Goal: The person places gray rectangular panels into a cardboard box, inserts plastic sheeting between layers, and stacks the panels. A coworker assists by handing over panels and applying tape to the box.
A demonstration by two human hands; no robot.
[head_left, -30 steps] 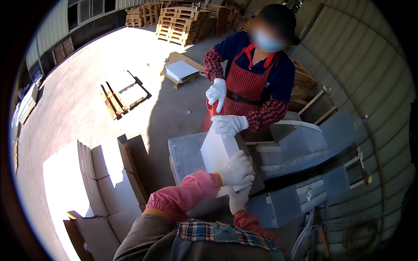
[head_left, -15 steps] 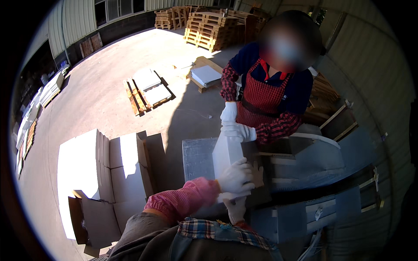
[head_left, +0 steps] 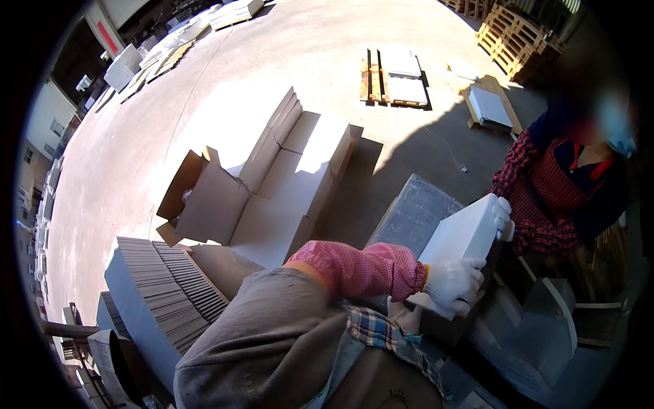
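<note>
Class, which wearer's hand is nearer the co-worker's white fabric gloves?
Left: the left hand is below the gloves in view; the right hand is lower, farther left.

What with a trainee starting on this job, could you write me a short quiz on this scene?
1. True or false: the person's left hand touches the white box.
2. Multiple choice: what colour is the person's left sleeve? A) green B) pink C) yellow
3. Fill the gap: at the box's far end, one of the co-worker's hands wears a white ____.

Key: 1. True. 2. B. 3. Glove.
</note>
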